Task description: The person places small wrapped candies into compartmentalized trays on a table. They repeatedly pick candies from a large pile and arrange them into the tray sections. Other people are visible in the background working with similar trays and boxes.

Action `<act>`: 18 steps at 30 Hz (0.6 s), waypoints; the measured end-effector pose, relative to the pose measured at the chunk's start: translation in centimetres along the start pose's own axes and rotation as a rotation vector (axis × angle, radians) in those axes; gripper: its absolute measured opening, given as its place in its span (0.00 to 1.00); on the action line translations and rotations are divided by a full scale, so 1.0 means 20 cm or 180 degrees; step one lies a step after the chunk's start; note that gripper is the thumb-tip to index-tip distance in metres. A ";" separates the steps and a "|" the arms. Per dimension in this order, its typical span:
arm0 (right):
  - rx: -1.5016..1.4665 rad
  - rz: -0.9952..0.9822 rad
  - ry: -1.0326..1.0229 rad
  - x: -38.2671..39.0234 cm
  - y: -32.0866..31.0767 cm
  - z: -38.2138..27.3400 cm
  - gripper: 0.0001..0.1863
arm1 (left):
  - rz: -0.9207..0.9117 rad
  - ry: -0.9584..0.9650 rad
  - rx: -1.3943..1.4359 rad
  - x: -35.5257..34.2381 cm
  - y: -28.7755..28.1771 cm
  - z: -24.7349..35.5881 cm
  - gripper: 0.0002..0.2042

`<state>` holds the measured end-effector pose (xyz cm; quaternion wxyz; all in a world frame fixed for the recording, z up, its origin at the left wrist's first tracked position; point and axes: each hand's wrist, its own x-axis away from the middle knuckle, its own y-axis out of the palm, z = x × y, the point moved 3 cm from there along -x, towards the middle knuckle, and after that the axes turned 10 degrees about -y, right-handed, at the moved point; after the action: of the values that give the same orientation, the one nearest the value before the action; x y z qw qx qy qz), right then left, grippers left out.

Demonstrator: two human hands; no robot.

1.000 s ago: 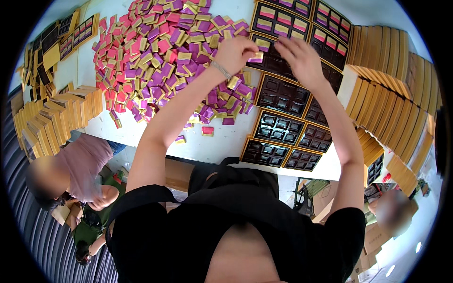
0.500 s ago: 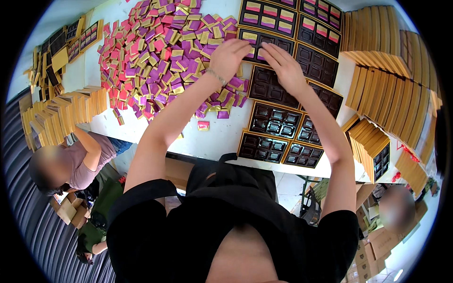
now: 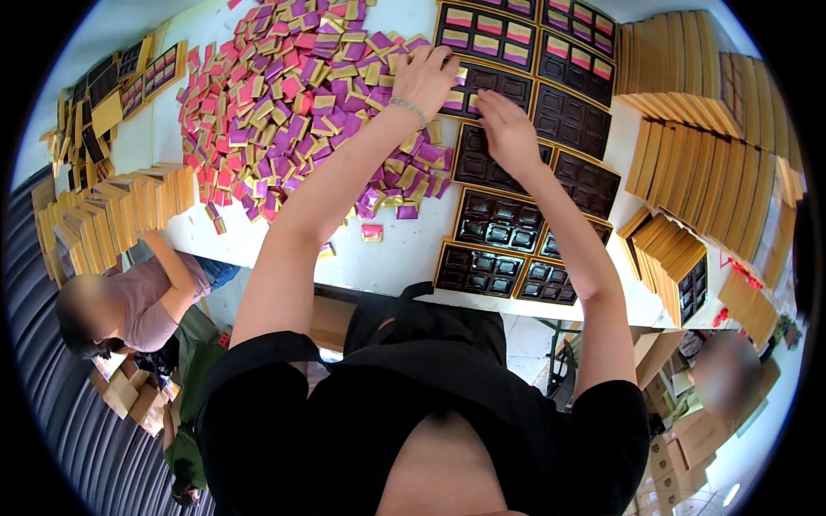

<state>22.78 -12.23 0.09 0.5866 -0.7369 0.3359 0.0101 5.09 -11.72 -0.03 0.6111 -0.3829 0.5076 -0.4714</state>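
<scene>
My left hand (image 3: pixel 423 83) is over the left edge of a black tray with a gold rim (image 3: pixel 501 83). Its fingers are bent and closed at a small purple-and-gold wrapped sweet (image 3: pixel 461 76); the thumb is hidden. My right hand (image 3: pixel 511 138) reaches over the same tray from the right, fingers held out and slightly curved. Its fingertips are beside another wrapped sweet (image 3: pixel 473 103) in the tray's near row. One more purple-and-gold sweet (image 3: pixel 453 101) lies in the slot to the left. Other slots show bare black plastic.
A wide heap of red, purple and gold wrapped sweets (image 3: pixel 301 103) covers the table's left. Filled trays (image 3: pixel 487 36) lie beyond; unfilled trays (image 3: pixel 497 220) lie nearer me. Gold-edged trays (image 3: pixel 688 159) stand stacked at right. A co-worker (image 3: pixel 142 301) sits at left.
My left hand has moved slightly right and up, its fingers bending at the sweet. My right hand has drawn back a little toward me, baring a sweet in the near row.
</scene>
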 end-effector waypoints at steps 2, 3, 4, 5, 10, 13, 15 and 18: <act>0.0397 -0.0344 -0.0106 0.03 0.02 -0.02 0.18 | 0.0026 0.0193 0.0004 0.01 0.03 -0.02 0.14; 0.0441 -0.0337 -0.0054 0.03 0.02 -0.05 0.19 | 0.0037 0.0073 0.0035 0.01 0.03 -0.02 0.11; 0.0485 -0.0331 -0.0003 0.03 0.02 -0.07 0.19 | 0.0065 0.0066 0.0127 0.02 0.03 -0.01 0.10; 0.0465 -0.0255 0.0066 0.04 0.00 -0.07 0.19 | 0.0094 0.0058 0.0218 0.01 0.03 0.00 0.09; -0.0413 0.1173 0.1673 0.11 -0.12 0.05 0.19 | -0.0025 -0.0318 0.2003 -0.01 -0.01 0.16 0.08; -0.1022 0.1246 0.1930 0.12 -0.15 0.09 0.17 | -0.0441 -0.0340 0.2322 0.02 0.06 0.30 0.08; -0.0492 0.0827 0.1425 0.16 -0.13 0.10 0.17 | -0.0382 -0.0227 0.1830 0.04 0.08 0.35 0.12; 0.0367 0.0080 0.0659 0.20 -0.09 0.04 0.19 | -0.0096 0.0247 0.1134 0.12 0.02 0.32 0.22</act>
<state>27.12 -13.37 -0.20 0.5900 -0.6947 0.4040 -0.0780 11.49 -13.95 0.12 0.6422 -0.2577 0.4334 -0.5774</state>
